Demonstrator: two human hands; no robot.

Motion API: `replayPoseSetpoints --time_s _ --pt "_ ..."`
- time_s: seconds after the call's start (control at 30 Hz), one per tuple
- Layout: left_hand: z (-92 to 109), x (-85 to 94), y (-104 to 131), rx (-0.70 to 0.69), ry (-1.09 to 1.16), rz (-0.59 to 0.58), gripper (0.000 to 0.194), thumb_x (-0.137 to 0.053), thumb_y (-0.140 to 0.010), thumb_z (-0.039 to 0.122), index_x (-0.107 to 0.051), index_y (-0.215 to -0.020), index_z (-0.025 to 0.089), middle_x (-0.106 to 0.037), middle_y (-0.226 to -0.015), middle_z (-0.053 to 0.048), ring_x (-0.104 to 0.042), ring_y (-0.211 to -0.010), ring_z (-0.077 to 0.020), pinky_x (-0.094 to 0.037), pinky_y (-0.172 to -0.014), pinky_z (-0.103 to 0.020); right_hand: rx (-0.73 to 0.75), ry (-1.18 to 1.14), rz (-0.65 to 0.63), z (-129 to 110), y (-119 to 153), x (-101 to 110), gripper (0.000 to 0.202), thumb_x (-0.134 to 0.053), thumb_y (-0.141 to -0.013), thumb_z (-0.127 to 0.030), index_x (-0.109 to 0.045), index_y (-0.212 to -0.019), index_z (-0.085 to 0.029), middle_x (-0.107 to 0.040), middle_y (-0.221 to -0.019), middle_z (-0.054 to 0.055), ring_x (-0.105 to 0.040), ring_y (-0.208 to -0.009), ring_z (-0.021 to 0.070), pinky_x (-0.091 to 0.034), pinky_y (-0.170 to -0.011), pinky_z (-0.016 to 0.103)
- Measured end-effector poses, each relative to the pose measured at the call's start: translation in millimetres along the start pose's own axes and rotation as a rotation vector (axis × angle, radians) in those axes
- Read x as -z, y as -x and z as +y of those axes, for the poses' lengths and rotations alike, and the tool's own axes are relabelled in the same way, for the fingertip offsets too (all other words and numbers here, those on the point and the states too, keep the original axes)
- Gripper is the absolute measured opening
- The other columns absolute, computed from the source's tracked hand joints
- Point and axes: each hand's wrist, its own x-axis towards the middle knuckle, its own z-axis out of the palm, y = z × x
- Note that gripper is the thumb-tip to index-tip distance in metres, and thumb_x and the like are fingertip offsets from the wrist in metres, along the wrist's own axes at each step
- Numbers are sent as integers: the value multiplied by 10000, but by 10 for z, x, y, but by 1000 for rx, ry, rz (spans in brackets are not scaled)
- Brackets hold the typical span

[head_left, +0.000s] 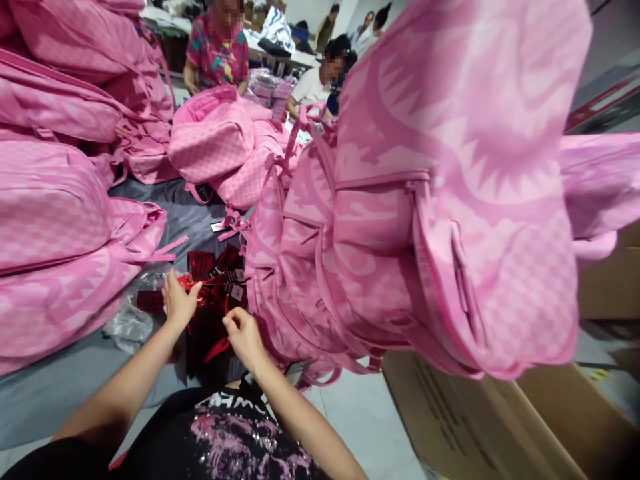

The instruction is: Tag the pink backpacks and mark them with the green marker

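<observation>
My left hand (180, 300) is over a heap of shiny dark-red tags (201, 265), thumb and fingers apart, at the heap's left side. My right hand (245, 333) is at the heap's right edge, with thumb and forefinger pinched together. What the pinch holds is too small to make out; a thin red line runs close by it. Small white labels (237, 292) lie among the red tags. Right beside my right hand stands a row of pink patterned backpacks (305, 267), the nearest one large and close to the camera.
Pink backpacks (50, 213) are piled on the left, and more (215, 133) lie ahead on the dark-covered table. Crumpled clear plastic (131, 323) lies left of the tags. An open cardboard box (450, 413) stands at lower right. Co-workers (219, 53) work at the back.
</observation>
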Motion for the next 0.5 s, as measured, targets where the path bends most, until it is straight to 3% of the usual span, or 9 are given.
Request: replayPoseSetpoints --time_s 0.07,0.13,0.2,0.23,0.37,0.5 --pt "216 131 264 -188 44 -63 490 -642 -816 408 -577 -1237 167 -543 -1377 -127 -441 -1338 -303 -311 -1150 -475 5 -113 68 27 209 154 171 -469 -888 -292 -564 -785 -194 -549 -679 -39 -516 -626 116 -416 -612 212" --pt "428 215 583 -353 168 -312 329 -562 -880 390 -653 -1138 207 -663 -1202 -79 -596 -1163 -248 -440 -1054 -406 16 -201 124 38 378 254 194 -477 -886 -335 -561 -785 -191 -543 -668 -41 -509 -614 118 -419 -601 216" --pt "600 246 885 -425 284 -586 237 -546 -898 351 -713 -1003 220 -722 -1022 -51 -671 -977 -206 -523 -919 -338 40 -265 177 36 512 300 203 -489 -878 -348 -583 -799 -187 -584 -716 -27 -539 -669 127 -440 -648 225" --pt "665 246 1008 -438 316 -663 218 -550 -896 331 -726 -950 215 -731 -974 -50 -681 -928 -195 -536 -875 -317 52 -287 203 32 568 309 207 -488 -876 -345 -596 -806 -183 -604 -742 -18 -551 -697 132 -449 -673 230" --pt "831 223 1261 -494 327 -713 191 -564 -882 284 -722 -827 192 -738 -869 -41 -686 -834 -172 -540 -801 -271 93 -311 267 24 750 371 233 -479 -867 -329 -646 -825 -172 -634 -762 -3 -580 -727 146 -471 -696 241" --pt "1034 215 1225 -564 269 -656 206 -513 -925 271 -673 -839 174 -720 -754 -9 -681 -685 -131 -528 -655 -207 114 -224 326 60 895 720 291 -484 -893 -378 -698 -893 -180 -691 -816 32 -624 -761 170 -484 -735 257"
